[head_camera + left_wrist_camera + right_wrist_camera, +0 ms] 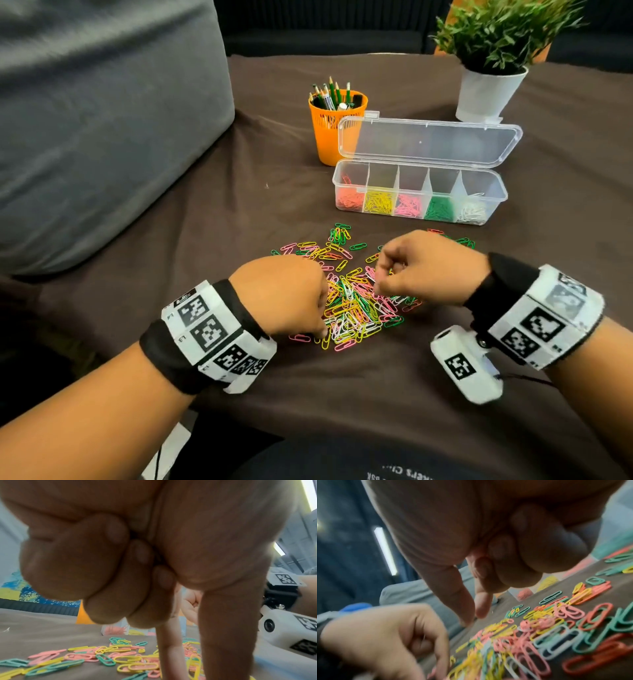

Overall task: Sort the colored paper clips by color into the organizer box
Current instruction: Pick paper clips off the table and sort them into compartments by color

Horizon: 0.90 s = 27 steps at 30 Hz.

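A heap of loose paper clips (352,305) in pink, yellow, green, white and red lies on the brown cloth. Behind it stands the clear organizer box (496,192), lid open, with red, yellow, pink, green and white clips each in their own compartment. My left hand (322,329) is at the heap's left edge. Three fingers are curled in, and the index finger (171,649) and thumb reach down into the clips, their tips hidden. My right hand (378,277) hovers over the heap's right side. Its thumb and index finger (481,607) point down close together, with nothing visible between them.
An orange cup of pencils (337,133) stands left of the box's lid. A potted plant in a white pot (489,92) is behind the box. A grey cushion (102,120) borders the table on the left. Bare cloth (342,394) lies between the heap and me.
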{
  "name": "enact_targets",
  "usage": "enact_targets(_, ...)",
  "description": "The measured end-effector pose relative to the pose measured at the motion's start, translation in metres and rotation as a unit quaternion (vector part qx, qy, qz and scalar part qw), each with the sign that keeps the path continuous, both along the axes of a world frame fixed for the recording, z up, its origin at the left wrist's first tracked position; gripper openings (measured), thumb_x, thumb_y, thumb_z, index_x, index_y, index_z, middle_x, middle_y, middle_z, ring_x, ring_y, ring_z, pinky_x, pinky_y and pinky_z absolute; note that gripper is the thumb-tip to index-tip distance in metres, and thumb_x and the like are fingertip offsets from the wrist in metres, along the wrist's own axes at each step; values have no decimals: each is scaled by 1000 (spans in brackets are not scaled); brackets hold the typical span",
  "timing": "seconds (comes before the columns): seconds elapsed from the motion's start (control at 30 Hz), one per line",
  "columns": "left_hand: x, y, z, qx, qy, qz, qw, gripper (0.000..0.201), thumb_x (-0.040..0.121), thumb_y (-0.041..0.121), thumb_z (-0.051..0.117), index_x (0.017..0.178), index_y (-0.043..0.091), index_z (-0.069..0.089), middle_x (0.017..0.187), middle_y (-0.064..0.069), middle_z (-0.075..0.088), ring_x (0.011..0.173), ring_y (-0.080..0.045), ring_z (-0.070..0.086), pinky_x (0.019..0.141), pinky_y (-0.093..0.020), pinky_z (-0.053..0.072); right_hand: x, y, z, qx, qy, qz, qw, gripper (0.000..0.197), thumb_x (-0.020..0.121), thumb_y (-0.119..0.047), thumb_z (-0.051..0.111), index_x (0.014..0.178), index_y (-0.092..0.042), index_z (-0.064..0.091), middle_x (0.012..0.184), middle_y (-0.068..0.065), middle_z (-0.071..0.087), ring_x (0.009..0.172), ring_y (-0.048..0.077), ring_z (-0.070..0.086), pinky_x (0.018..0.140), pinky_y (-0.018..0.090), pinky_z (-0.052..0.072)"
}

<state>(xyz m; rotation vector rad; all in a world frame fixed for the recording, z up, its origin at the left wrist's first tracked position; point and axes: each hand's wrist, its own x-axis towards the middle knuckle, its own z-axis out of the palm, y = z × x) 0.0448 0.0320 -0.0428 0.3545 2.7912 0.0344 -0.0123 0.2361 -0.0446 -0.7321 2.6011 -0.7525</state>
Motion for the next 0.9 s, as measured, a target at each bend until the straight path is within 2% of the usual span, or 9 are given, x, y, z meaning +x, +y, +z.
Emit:
enact_targets(0.07, -1, 3, 1, -5, 3, -6, 1000, 26, 76, 48, 76, 84, 23, 73, 71, 6, 67, 67, -11, 61, 63, -24, 50, 4, -8, -1, 70, 13, 32, 997, 13, 75, -29, 75, 74, -18, 69, 48, -22, 56, 47, -3, 50, 51, 14, 37)
enact_targets(0.2, -3, 9, 0, -13, 10, -15, 1000, 22, 79, 40, 71, 84, 18, 72, 76, 0, 69, 76, -21, 66, 71, -35, 58, 11, -29, -7, 155, 13, 90, 984, 21, 70, -39, 77, 68, -23, 64, 59, -10, 60, 60, 5, 57, 62, 28, 51)
enact_targets(0.3, -7, 2, 0, 7, -4, -16, 1000, 19, 83, 36, 67, 84, 17, 71, 79, -1, 69, 76, -21, 65, 67, -31, 55, 15, -38, -11, 176, 37, 102, 978, 23, 70, -41, 75, 67, -23, 62, 64, -7, 60, 66, 13, 59, 63, 29, 51)
enact_targets(0.47, -13, -22, 6, 188, -79, 48, 978, 11, 82, 31, 76, 73, 26, 72, 55, 17, 61, 49, 5, 52, 55, -17, 38, 10, -31, -16, 145, 28, 95, 985, 10, 73, -25, 62, 74, -16, 64, 67, 0, 62, 69, 23, 61, 65, 34, 55)
enact_targets(0.53, -16, -29, 9, 232, -108, 61, 965, 8, 84, 29, 75, 79, 24, 74, 54, 16, 61, 46, 5, 49, 52, -15, 37, 9, -26, -16, 134, 20, 92, 987, 6, 72, -23, 62, 72, -17, 62, 63, -3, 60, 65, 19, 59, 63, 33, 53)
enact_targets(0.63, -20, -35, 10, 283, -146, 73, 945, 12, 82, 33, 72, 78, 22, 71, 65, 4, 63, 52, -5, 47, 55, -24, 39, 6, -23, -14, 112, 14, 88, 990, 5, 71, -20, 64, 72, -23, 60, 62, -8, 55, 60, 9, 53, 63, 30, 49)
enact_targets(0.7, -22, -35, 8, 363, -167, 143, 905, 16, 72, 33, 63, 69, 18, 60, 61, 0, 50, 45, -9, 35, 45, -21, 27, 6, -23, -11, 88, 18, 92, 992, 10, 72, -19, 66, 78, -27, 62, 61, -8, 52, 57, 4, 49, 61, 26, 46)
enact_targets(0.77, -24, -33, 10, 449, -196, 219, 844, 12, 64, 29, 50, 61, 19, 44, 56, 2, 31, 43, -11, 18, 44, -19, 11, 10, -27, -10, 91, 24, 116, 989, 10, 75, -24, 68, 82, -30, 65, 60, -9, 50, 56, 1, 48, 57, 21, 40)
enact_targets(0.9, -28, -36, 11, 560, -233, 254, 753, 23, 78, 25, 41, 58, 20, 31, 57, 2, 15, 47, -12, 5, 44, -20, 3, 16, -38, -11, 147, 40, 165, 975, 13, 77, -37, 70, 86, -28, 68, 66, -12, 55, 64, 2, 52, 60, 23, 43)
